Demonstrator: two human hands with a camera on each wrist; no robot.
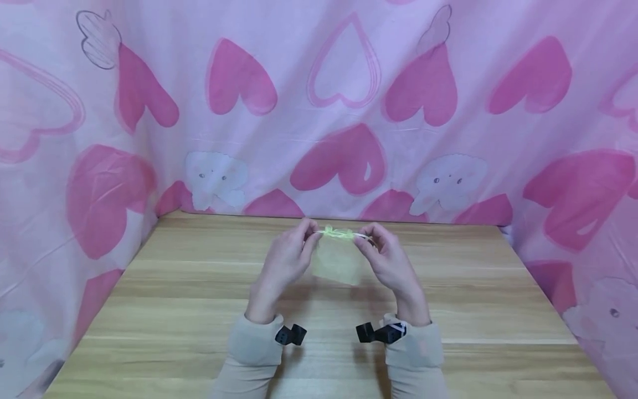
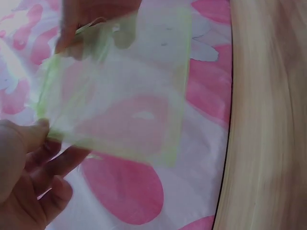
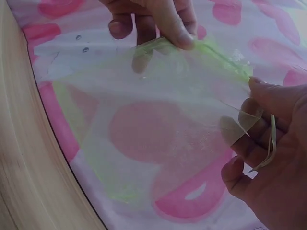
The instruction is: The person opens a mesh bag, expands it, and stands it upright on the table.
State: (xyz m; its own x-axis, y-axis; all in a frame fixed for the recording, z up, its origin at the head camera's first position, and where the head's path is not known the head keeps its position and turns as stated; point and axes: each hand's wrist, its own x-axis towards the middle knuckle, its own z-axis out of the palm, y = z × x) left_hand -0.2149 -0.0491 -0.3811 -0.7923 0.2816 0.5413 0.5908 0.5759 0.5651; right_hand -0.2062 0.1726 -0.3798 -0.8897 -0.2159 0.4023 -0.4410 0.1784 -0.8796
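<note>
A sheer yellow-green drawstring pouch (image 1: 338,261) hangs between both hands, its gathered top edge upward in the head view. My left hand (image 1: 291,250) pinches one top corner between thumb and fingers. At the opposite top corner my right hand (image 1: 386,256) pinches the edge, and a thin ribbon (image 3: 272,143) loops out across its fingers in the right wrist view. Seen from the left wrist, the pouch (image 2: 120,96) is spread flat, and the fingers behind it show through the mesh. It looks flat, with nothing visible inside.
Below the hands lies a wood-grain table (image 1: 199,332). A pink curtain (image 1: 289,33) with hearts and white cartoon faces hangs along the table's back and both sides. Small black wrist cameras (image 1: 291,334) sit at the cuffs.
</note>
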